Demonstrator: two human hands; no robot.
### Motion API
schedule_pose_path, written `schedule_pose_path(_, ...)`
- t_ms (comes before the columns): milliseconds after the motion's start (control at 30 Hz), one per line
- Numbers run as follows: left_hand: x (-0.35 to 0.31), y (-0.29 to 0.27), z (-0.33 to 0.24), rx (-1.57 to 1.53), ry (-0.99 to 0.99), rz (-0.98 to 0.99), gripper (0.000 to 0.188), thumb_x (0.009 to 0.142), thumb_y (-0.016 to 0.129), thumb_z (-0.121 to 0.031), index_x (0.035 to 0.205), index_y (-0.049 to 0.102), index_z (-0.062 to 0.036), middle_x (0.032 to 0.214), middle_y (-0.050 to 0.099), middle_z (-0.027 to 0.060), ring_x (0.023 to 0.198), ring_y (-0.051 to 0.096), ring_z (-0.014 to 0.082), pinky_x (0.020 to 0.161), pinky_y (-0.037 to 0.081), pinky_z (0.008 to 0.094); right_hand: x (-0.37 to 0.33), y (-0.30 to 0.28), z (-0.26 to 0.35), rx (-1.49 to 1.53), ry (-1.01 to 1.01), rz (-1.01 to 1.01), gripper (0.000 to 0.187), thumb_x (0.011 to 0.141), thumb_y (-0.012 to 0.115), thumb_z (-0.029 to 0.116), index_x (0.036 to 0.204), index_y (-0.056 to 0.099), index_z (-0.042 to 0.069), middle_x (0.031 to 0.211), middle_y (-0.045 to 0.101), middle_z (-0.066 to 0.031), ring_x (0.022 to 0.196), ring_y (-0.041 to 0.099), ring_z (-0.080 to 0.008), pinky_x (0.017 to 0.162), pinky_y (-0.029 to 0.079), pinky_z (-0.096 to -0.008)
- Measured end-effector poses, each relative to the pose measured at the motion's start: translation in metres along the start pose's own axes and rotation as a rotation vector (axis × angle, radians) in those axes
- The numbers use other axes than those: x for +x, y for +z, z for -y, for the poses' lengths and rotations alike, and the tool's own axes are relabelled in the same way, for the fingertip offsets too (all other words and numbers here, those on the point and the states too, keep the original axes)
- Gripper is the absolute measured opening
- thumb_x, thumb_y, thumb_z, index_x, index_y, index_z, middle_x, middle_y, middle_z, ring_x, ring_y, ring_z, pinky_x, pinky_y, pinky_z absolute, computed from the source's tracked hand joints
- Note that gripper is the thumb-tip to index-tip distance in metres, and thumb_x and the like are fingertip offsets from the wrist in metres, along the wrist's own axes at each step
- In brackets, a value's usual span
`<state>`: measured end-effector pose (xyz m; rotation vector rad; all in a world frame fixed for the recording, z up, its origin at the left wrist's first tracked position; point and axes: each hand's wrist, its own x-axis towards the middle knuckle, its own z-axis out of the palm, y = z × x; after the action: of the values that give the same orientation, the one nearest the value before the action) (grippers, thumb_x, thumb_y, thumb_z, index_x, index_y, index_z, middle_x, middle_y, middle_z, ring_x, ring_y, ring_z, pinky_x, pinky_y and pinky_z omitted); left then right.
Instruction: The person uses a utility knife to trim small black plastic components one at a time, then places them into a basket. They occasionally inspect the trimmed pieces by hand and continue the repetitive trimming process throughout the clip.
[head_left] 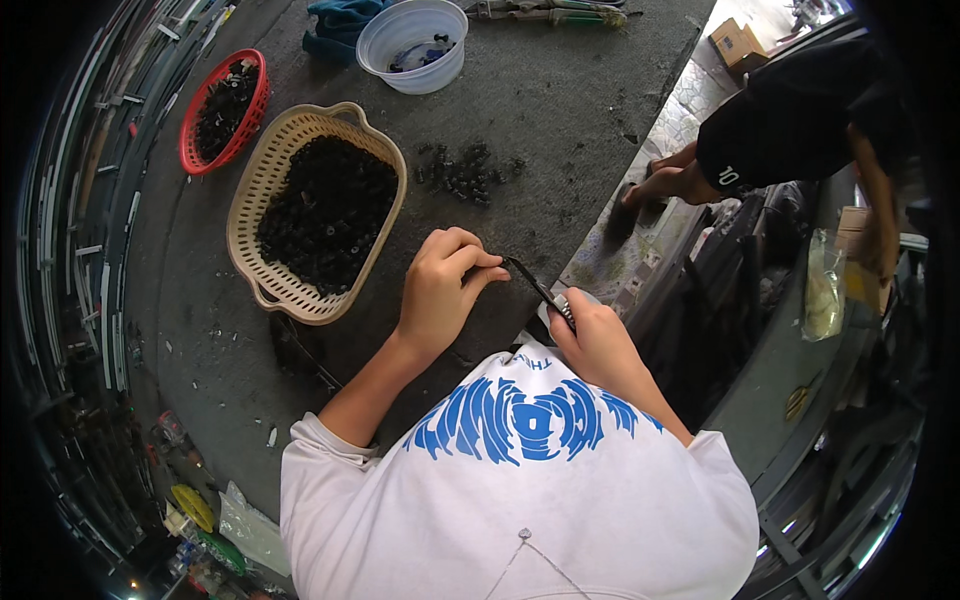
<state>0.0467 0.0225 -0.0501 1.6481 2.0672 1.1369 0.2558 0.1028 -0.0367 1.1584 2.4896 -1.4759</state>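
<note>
Head view: right hand (600, 345) is wrapped round the near end of a slim blk tool (537, 284), ridged by the grip; tool slants far-left, tip right by the left hand's fingertips. Left hand (445, 280) has thumb + index finger drawn tog. at that tip; can't tell if they pinch a small pc. or the tip itself, too small to see. Both hands are over the near-right part of the dark surface (590, 130).

Just beyond left hand: loose pile of small blk pcs. (465, 175) on the surface. Left of that, a beige slotted basket (248, 225) w/ lots more small blk pcs. inside. Farther left, a red basket (262, 95), also w/ dark pcs. Far side: 1 pale plastic tub (425, 82) w/ a few dark bits, blue cloth (335, 30) beside it. Far right, 1 co-worker in dark clothes (780, 120), near a cardboard box (738, 45).
</note>
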Motion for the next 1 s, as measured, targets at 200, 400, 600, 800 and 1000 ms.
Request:
schedule_pose_path(200,0.0,0.001,0.0,0.001,-0.024,0.009,0.019,0.068,0.085,-0.009,0.08,0.072,-0.0024,0.083,0.063,0.0058,0.08,0.06,0.0222,0.069,0.048,0.0351,0.001,-0.004,0.006,0.047,0.03,0.028,0.022,0.096,0.056,0.018,0.094,0.051,-0.004,0.073,0.063,-0.0286,0.072,0.062,-0.047,0.068,0.046,-0.0522)
schedule_pose_path(400,0.002,0.001,-0.001,-0.004,-0.044,0.022,0.019,0.067,0.085,-0.008,0.079,0.072,-0.0021,0.082,0.063,0.0057,0.08,0.06,0.0216,0.068,0.047,0.0346,0.003,-0.003,0.01,0.069,0.051,0.023,0.022,0.096,0.057,0.017,0.095,0.051,-0.004,0.073,0.063,-0.0288,0.072,0.062,-0.0475,0.068,0.046,-0.0515)
schedule_pose_path(600,0.002,0.001,-0.001,-0.017,-0.029,0.014,0.017,0.069,0.084,-0.005,0.079,0.07,-0.0011,0.081,0.061,0.0049,0.078,0.058,0.0215,0.067,0.048,0.0341,0.003,-0.004,0.011,0.09,0.074,0.058,0.022,0.096,0.058,0.016,0.094,0.051,-0.005,0.074,0.063,-0.0293,0.072,0.062,-0.0473,0.067,0.047,-0.0511)
schedule_pose_path(800,0.002,0.001,-0.002,-0.003,-0.033,0.013,0.019,0.066,0.085,-0.003,0.078,0.07,-0.0017,0.082,0.062,0.0054,0.079,0.059,0.0207,0.067,0.047,0.033,0.005,-0.003,0.012,-0.019,0.09,0.104,0.025,0.096,0.057,0.017,0.092,0.048,-0.005,0.073,0.063,-0.0288,0.071,0.063,-0.048,0.067,0.049,-0.0524)
schedule_pose_path(1000,0.002,0.002,-0.004,0.005,-0.022,0.02,0.017,0.069,0.083,-0.002,0.077,0.069,-0.0007,0.081,0.061,0.0051,0.079,0.059,0.0221,0.067,0.048,0.0344,0.007,-0.001,0.013,-0.175,0.11,0.142,0.027,0.096,0.055,0.019,0.095,0.045,-0.005,0.073,0.064,-0.0264,0.07,0.065,-0.0464,0.065,0.052,-0.053)
